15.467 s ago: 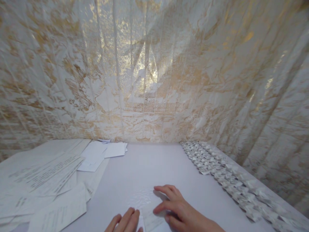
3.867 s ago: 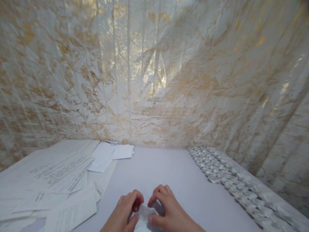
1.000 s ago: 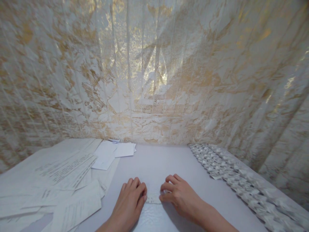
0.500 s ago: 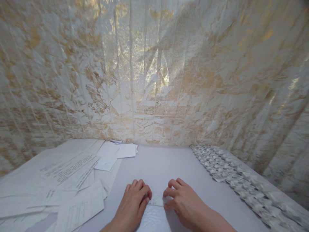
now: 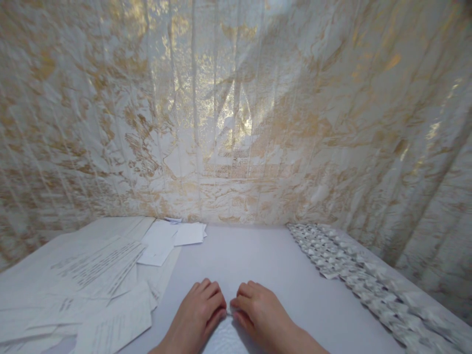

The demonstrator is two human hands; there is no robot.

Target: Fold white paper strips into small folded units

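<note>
A crinkled white sheet [image 5: 224, 340] lies flat on the table at the bottom centre, its near part running out of view. At its far edge, my left hand [image 5: 199, 312] closes thumb against fingers on the left side. Opposite it, my right hand [image 5: 261, 312] pinches the same edge from the right. Only a narrow gap separates the two sets of fingertips, and a small bit of the sheet shows in it. Most of the gripped edge is hidden behind my fingers.
Printed papers [image 5: 99, 268] overlap across the left of the pale table [image 5: 245, 250], with blank white slips [image 5: 190, 234] behind them. Rows of small folded white-grey pieces [image 5: 344, 268] line the right side. A gold-patterned curtain [image 5: 236, 123] hangs behind the table.
My hands have come closer together, the right one moving left, and its raised, curled fingers have closed down onto the sheet's edge. The view has shifted slightly.
</note>
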